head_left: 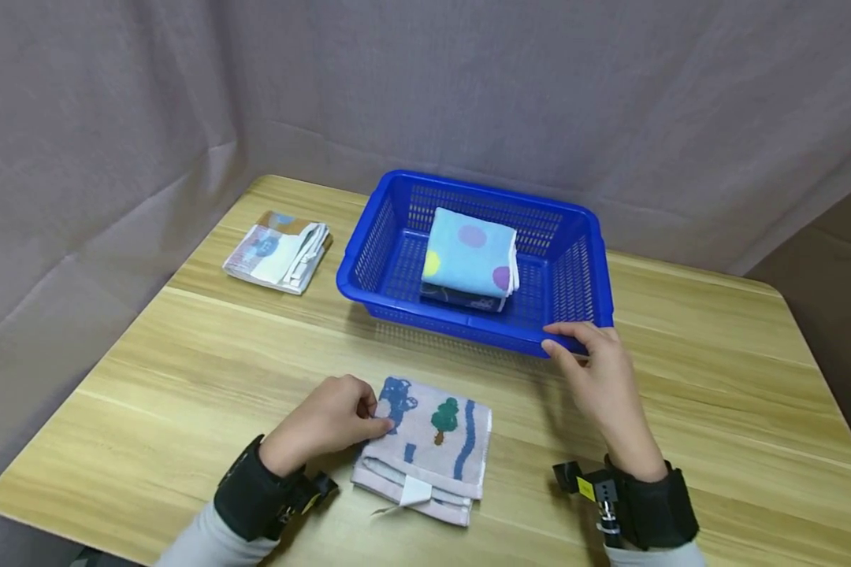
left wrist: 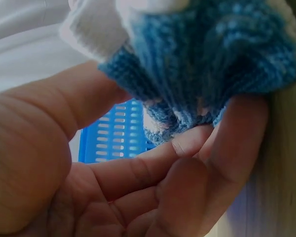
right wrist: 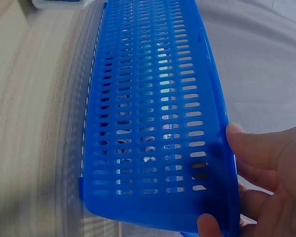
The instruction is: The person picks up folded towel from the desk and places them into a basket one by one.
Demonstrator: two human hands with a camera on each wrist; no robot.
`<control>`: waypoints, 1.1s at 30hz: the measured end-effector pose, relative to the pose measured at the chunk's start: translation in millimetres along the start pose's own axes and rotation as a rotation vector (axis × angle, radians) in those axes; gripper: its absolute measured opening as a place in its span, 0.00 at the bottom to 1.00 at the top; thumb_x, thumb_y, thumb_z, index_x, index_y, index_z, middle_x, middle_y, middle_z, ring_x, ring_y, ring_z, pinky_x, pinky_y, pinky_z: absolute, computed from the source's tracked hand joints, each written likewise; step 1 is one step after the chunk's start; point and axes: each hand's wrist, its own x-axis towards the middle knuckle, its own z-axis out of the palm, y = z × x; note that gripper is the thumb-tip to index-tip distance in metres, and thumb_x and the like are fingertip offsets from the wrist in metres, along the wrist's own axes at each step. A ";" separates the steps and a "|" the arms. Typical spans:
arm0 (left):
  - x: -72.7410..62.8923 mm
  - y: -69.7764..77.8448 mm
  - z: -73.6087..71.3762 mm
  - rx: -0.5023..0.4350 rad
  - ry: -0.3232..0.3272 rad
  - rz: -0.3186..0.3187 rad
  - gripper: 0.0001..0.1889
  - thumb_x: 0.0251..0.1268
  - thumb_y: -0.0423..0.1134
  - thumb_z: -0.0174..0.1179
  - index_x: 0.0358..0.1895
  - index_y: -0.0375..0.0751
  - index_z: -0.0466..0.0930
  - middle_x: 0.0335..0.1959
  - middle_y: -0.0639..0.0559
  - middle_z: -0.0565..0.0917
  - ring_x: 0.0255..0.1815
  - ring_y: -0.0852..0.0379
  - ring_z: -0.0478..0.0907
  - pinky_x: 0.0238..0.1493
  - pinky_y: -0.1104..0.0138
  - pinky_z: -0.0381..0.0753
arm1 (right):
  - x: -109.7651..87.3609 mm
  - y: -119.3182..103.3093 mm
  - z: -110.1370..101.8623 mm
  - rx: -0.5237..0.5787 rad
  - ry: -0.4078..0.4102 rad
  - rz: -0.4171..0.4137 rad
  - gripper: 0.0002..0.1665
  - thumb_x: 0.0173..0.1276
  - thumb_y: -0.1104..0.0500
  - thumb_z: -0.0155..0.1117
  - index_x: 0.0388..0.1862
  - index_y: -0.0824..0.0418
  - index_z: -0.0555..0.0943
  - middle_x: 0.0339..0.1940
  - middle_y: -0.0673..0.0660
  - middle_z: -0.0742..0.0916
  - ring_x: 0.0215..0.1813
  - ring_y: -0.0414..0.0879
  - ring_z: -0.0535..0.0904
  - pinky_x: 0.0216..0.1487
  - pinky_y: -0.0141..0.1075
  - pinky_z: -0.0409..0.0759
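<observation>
A folded pale pink towel [head_left: 425, 449] with a green tree and blue shapes lies at the table's front. My left hand [head_left: 332, 421] pinches its left edge, thumb above and fingers beneath; in the left wrist view the blue and white cloth [left wrist: 172, 59] bunches between them. Behind it stands a blue plastic basket [head_left: 369, 295]. My right hand [head_left: 599, 370] grips the basket's front right corner, with the thumb at the rim [right wrist: 227, 148] in the right wrist view. Inside the basket, a folded light blue towel [head_left: 468, 252] with coloured dots sits on a dark folded cloth [head_left: 461, 298].
Left of the basket lies another folded towel [head_left: 276, 252] in white, brown and blue. A grey curtain [head_left: 425, 94] hangs close behind the wooden table [head_left: 709, 378]. The table's left edge runs beyond the white towel.
</observation>
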 end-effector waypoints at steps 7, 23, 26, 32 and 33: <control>-1.9 2.6 3.7 -0.004 -0.005 0.019 0.16 0.59 0.43 0.70 0.20 0.42 0.76 0.16 0.57 0.71 0.19 0.61 0.67 0.23 0.71 0.64 | -1.7 0.1 1.8 -0.001 0.016 -0.033 0.12 0.72 0.63 0.62 0.50 0.67 0.84 0.50 0.68 0.85 0.49 0.55 0.72 0.46 0.43 0.83; -8.1 -2.7 0.3 0.037 0.015 -0.082 0.26 0.73 0.62 0.49 0.30 0.45 0.82 0.22 0.53 0.76 0.25 0.56 0.72 0.29 0.66 0.68 | -32.0 1.6 -14.2 0.137 0.241 0.144 0.26 0.71 0.63 0.63 0.67 0.63 0.74 0.66 0.60 0.76 0.63 0.48 0.69 0.50 0.35 0.72; -9.0 -0.1 2.9 0.028 0.010 -0.074 0.27 0.74 0.62 0.48 0.28 0.45 0.81 0.21 0.53 0.75 0.24 0.56 0.71 0.28 0.66 0.67 | -48.1 9.3 -13.6 0.108 0.225 0.227 0.22 0.71 0.61 0.63 0.63 0.63 0.78 0.52 0.57 0.83 0.47 0.32 0.74 0.38 0.23 0.70; -13.5 2.2 9.3 -0.012 0.002 -0.100 0.26 0.75 0.62 0.47 0.32 0.45 0.84 0.23 0.54 0.77 0.25 0.57 0.72 0.29 0.65 0.68 | -72.9 14.0 0.3 0.102 -0.219 0.358 0.18 0.76 0.53 0.58 0.48 0.67 0.84 0.34 0.58 0.88 0.29 0.35 0.78 0.28 0.29 0.76; -13.9 1.8 10.0 -0.019 0.001 -0.104 0.26 0.75 0.62 0.48 0.32 0.45 0.84 0.23 0.54 0.78 0.25 0.57 0.72 0.29 0.65 0.68 | -75.7 12.7 4.4 0.117 -0.281 0.378 0.18 0.76 0.53 0.57 0.47 0.67 0.85 0.33 0.57 0.88 0.29 0.38 0.79 0.28 0.31 0.76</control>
